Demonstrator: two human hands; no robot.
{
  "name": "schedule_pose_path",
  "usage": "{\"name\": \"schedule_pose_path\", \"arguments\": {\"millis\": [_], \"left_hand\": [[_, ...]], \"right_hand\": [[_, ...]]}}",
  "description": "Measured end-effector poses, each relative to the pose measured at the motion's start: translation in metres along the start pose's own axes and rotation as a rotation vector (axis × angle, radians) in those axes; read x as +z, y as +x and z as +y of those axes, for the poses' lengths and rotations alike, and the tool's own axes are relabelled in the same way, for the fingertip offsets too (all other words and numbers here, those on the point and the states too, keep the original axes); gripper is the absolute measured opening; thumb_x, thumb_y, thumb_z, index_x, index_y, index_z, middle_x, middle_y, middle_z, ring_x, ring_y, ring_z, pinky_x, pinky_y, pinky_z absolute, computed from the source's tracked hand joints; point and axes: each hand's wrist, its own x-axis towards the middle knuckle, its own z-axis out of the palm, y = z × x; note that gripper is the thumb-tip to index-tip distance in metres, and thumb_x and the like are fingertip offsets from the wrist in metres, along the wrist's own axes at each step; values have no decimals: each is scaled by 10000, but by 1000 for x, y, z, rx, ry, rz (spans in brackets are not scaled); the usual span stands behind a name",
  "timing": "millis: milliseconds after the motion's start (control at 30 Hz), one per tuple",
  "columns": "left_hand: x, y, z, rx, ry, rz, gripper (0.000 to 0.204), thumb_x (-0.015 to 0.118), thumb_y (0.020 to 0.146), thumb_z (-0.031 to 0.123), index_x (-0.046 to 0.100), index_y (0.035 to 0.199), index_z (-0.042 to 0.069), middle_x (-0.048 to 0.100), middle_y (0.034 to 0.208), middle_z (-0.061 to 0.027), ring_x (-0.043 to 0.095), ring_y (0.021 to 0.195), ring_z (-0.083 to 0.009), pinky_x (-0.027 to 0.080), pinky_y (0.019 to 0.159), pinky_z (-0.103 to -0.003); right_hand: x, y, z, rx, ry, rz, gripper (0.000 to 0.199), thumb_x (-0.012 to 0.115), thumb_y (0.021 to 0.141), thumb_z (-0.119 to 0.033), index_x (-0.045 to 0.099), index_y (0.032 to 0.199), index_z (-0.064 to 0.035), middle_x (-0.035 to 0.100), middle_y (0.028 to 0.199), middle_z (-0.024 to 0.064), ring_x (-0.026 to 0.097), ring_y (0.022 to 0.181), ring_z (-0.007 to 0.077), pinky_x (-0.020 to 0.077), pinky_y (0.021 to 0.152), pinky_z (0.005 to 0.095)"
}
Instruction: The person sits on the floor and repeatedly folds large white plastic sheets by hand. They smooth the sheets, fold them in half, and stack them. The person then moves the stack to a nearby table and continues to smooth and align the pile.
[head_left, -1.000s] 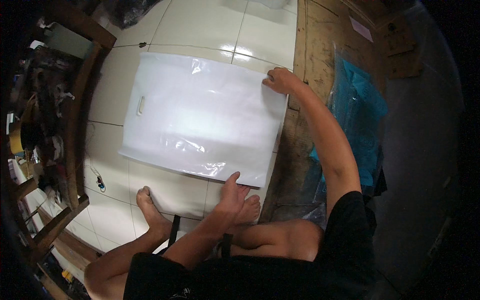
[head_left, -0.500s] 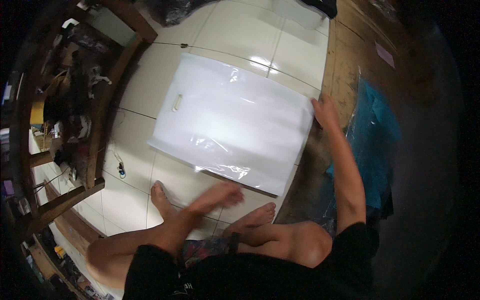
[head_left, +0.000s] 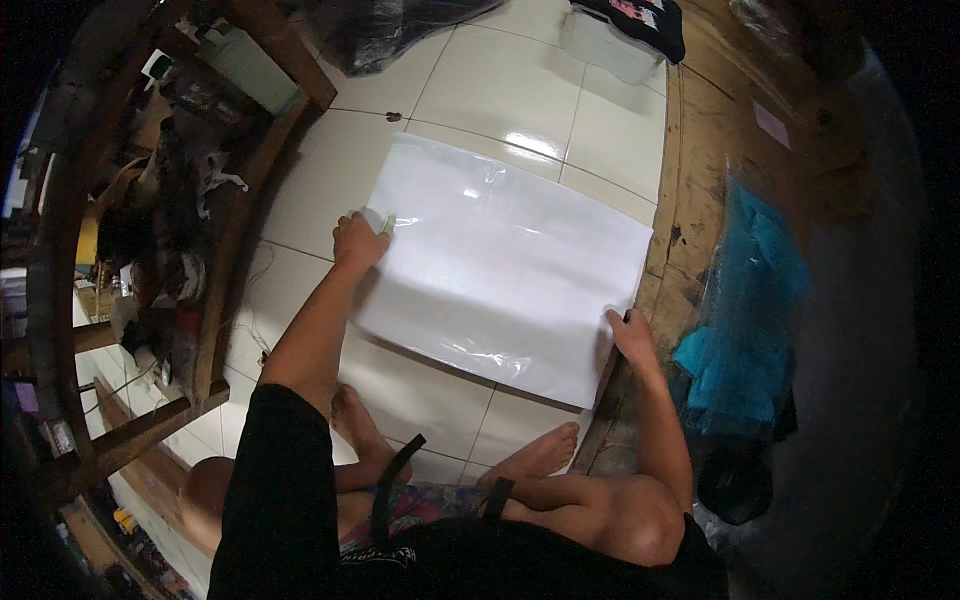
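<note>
A flat white board [head_left: 505,270] with a glossy, wrinkled plastic surface lies across the tiled floor in front of me. Near its left edge is a small handle slot [head_left: 389,225]. My left hand [head_left: 360,240] is closed on that edge, with the thumb beside the slot. On the lower part of the right edge, my right hand [head_left: 630,335] grips with bent fingers, partly hidden underneath. A thin dark edge shows under the board's near side.
At left stands a wooden shelf frame [head_left: 215,330] crowded with items. Teal cloth in clear plastic [head_left: 740,370] lies at right on brown boarding [head_left: 700,110]. Beyond are a translucent container [head_left: 610,50] with a black printed cloth [head_left: 655,25] on it, and a dark plastic bag [head_left: 385,40]. My bare feet are near the board.
My left hand has gone from the board's near side up to its left edge and taken hold. My right hand has slid nearer along the right edge.
</note>
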Motion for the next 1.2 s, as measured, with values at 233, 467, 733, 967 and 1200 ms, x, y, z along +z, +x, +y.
{"name": "schedule_pose_path", "arguments": {"millis": [233,467,733,967,1200], "left_hand": [[3,8,3,-19,60,-20,594,659,810,427,547,1117,-69,554,1130,-267,575,1052,-385,481,925,-425],[12,10,-2,4,56,29,496,694,750,325,573,1057,-45,593,1061,-256,598,1008,-377,495,897,-428],[8,10,-1,28,76,35,592,634,824,503,603,1009,-58,597,1047,-265,616,970,-381,512,864,-433],[13,13,-4,39,120,59,504,691,792,395,601,1002,-54,600,1046,-256,615,986,-364,508,880,-423],[4,9,2,11,75,31,419,753,723,232,603,1003,-43,604,1045,-246,602,1001,-366,492,904,-408]], "right_hand": [[1,-2,-7,24,-61,29,486,610,836,-412,600,892,71,634,868,270,629,828,385,471,735,444],[-1,-6,-16,54,-64,23,483,613,831,-398,600,928,75,641,926,273,629,902,404,474,789,449],[-4,-7,-24,97,-112,-39,508,612,817,-395,597,991,82,632,983,288,617,960,406,472,830,440],[-2,-14,-26,80,14,74,610,631,808,-382,516,1156,106,551,1147,314,537,1092,425,417,935,450],[23,-23,-51,-483,-336,353,806,626,842,-395,281,1399,75,265,1429,343,252,1340,480,194,1104,555]]}}
